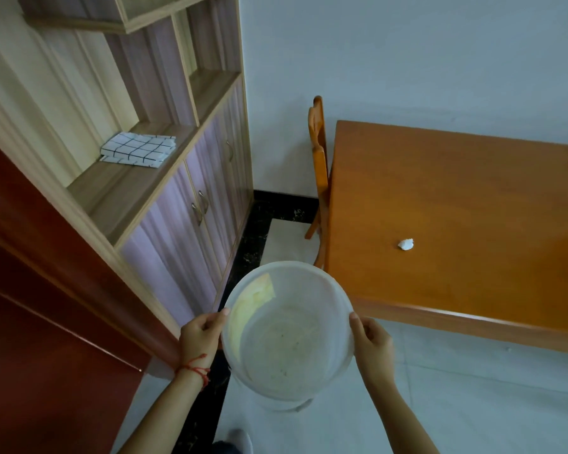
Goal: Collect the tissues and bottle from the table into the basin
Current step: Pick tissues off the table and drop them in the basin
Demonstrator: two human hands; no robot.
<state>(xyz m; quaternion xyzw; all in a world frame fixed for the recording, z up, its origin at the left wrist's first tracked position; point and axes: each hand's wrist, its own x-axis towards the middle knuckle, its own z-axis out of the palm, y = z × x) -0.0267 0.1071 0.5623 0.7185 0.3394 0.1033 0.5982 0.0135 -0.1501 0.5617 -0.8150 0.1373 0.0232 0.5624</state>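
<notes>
Both hands on the white basin, held over the floor just off the tabletop near-left corner. Left hand fingers clamped on the left rim, thumb over the edge; right hand fingers clamped on the right rim. Basin holds only a pale yellow patch on its inner wall, upper left. One crumpled tissue sits on the tabletop, well in from the near and left edges, bare wood all round it. Wooden chair tucked against the tabletop's left edge. Cabinet to the left; a strip of open floor between it and the tabletop. Checked cloth on its shelf.
</notes>
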